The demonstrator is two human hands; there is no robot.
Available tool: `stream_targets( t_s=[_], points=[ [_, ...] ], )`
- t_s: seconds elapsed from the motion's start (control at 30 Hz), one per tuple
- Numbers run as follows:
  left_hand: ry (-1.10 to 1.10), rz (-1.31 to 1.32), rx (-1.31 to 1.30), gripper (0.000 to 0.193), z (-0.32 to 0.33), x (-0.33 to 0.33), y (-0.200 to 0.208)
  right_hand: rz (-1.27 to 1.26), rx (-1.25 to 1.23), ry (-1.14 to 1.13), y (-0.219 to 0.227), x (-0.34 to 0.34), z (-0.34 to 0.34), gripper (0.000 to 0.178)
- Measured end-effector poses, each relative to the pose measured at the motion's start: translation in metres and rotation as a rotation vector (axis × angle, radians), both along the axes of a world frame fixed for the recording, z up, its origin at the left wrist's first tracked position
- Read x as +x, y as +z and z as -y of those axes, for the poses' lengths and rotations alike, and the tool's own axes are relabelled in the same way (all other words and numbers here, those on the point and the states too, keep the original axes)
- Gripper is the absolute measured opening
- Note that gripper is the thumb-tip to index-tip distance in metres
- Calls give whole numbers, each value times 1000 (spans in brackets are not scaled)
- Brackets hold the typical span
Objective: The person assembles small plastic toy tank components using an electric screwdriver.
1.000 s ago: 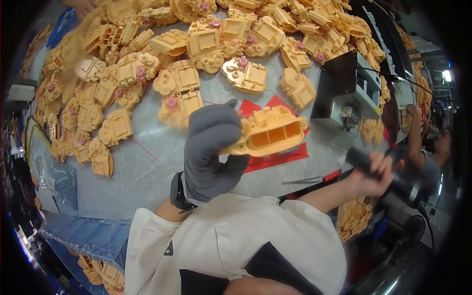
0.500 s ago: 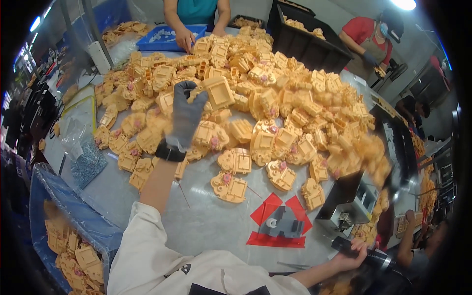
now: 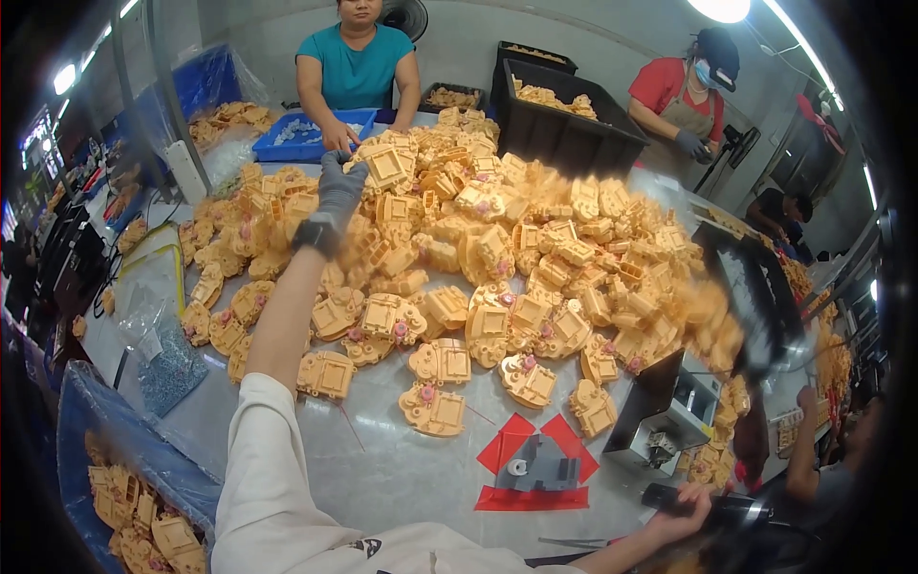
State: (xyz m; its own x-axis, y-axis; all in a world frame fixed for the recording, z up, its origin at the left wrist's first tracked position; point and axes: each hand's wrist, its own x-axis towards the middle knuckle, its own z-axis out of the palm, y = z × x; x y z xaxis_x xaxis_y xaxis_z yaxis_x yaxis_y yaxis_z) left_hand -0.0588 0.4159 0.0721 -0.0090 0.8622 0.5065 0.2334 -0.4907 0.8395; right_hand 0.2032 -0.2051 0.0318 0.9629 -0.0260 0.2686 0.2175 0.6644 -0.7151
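The left hand, in a grey glove with a dark wrist cuff, is stretched far across the table; its fingers are clasped on 1 yellow plastic housing, lifted at the far edge of the big heap of yellow housings that covers most of the table; the right hand, bare, is low at the near right edge, closed around a dark tool handle; near it a grey jig sits on a red diamond-shaped mat; a blue tray lies beyond the heap in front of a person in a teal shirt; a black crate stands beside a person in a red shirt
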Motion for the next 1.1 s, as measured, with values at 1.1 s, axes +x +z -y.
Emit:
stream_targets(
  t_s=[1.1],
  points=[
    [181,-227,173,37,-37,-5,25,4,29,-32,17,-17,-2,43]
  ],
)
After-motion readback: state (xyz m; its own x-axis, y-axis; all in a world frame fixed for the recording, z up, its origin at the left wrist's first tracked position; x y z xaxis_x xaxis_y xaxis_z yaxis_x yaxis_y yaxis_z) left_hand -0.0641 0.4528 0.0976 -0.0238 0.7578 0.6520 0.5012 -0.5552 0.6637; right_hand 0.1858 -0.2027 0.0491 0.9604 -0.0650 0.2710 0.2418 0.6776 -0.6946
